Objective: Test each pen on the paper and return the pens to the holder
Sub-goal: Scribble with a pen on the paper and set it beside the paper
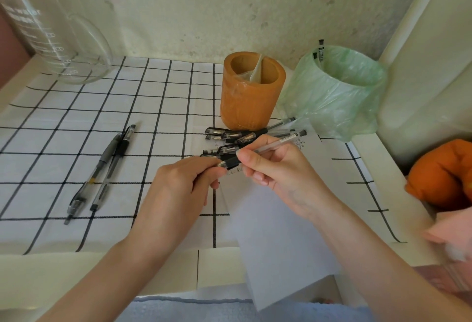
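The right hand [270,166] curls round a thin see-through plastic pen [270,146]. The left hand [178,186] pinches its black end, just above the white sheet of paper [278,232] near the table's [63,270] front right edge. This looks like the cap step, off or on; which one is unclear. A straight, gentle pull along the pen works best. The round orange pen holder [251,99] stands by the back edge, with a pile of black-capped pens [235,135] just in front.

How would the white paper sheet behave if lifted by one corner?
Probably floppy: the paper is a thin sheet, its near end overhanging the table edge. Likely light, so a push may slide it.
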`<state>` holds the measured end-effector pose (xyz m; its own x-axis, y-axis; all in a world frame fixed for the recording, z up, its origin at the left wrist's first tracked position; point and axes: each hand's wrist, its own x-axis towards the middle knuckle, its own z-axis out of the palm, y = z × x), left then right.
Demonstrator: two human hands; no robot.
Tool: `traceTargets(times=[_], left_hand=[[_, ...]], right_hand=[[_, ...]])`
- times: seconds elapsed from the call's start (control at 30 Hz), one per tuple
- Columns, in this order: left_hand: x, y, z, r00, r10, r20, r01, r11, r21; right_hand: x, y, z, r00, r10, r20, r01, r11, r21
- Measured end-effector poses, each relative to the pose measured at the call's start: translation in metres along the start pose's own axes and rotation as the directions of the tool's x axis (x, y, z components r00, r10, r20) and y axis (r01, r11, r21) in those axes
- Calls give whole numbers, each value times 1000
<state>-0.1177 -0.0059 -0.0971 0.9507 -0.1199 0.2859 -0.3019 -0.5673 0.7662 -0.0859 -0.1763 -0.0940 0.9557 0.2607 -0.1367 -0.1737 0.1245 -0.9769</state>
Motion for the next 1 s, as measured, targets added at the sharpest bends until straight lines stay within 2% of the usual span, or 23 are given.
traceTargets(times=[0.1,0.27,0.37,0.43,0.53,0.67,0.9,1.0], left_hand=[[4,0,-3,999,-38,18,38,999,-18],[7,-5,-10,1000,-5,-27,7,995,96],[9,-7,-13,1000,-20,-12,22,984,179],[11,-13,-18,997,-45,-65,59,970,236],[11,-28,-28,991,-13,-135,64,920,386],[7,-52,-36,992,20,-123,54,822,567],[0,-68,-37,985,-109,-133,169,750,640],[1,-67,-38,984,-113,-136,175,732,659]], right_hand=[[1,0,5,999,-19,-32,19,1000,12],[10,-18,-15,984,-2,-179,36,982,184],[14,-20,-21,973,-6,-230,43,987,157],[18,-18,-22,963,9,-270,34,987,155],[25,-17,-28,942,16,-334,38,987,155],[29,-15,-29,934,2,-356,48,990,131],[26,-16,-26,905,17,-424,82,974,212],[24,-15,-25,901,13,-434,79,978,192]])
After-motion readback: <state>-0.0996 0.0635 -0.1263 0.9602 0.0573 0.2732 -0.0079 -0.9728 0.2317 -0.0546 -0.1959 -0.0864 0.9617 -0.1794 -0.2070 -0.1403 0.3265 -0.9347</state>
